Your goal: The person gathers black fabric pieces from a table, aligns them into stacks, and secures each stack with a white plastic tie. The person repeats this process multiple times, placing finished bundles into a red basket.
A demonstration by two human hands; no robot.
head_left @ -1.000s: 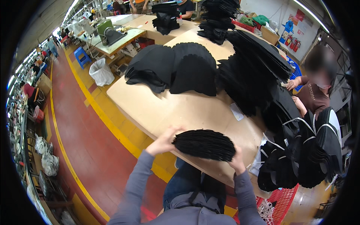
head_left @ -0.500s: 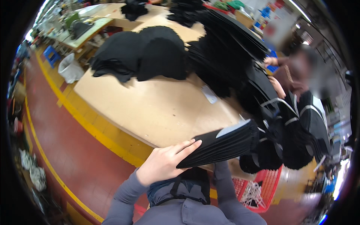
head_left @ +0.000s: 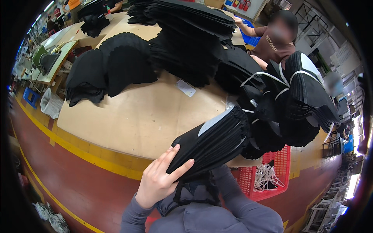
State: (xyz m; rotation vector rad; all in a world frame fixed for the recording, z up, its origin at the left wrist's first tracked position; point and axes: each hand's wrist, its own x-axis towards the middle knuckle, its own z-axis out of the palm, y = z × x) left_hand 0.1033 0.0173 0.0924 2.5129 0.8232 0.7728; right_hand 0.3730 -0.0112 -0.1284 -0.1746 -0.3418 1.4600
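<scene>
A thick stack of black fabric pieces (head_left: 210,141), with a pale grey patch on its top piece, is held above the table's near edge. My left hand (head_left: 161,176) grips its left end, fingers over the top face. My right forearm (head_left: 229,186) reaches up beneath the stack, which hides my right hand and its fingers. Just right of the held stack lie bundles of black pieces (head_left: 307,83) tied with white strips.
The wooden table (head_left: 120,124) carries piles of black cut pieces (head_left: 128,66) and a white tag (head_left: 185,88). A red basket (head_left: 287,163) of white strips stands below its right edge. Across the table is a co-worker (head_left: 272,42). A white bin (head_left: 51,104) stands at left.
My view has swung to the right and up. The stack is tilted more steeply, its right end higher, and my left hand stays on its left end with fingers spread wider.
</scene>
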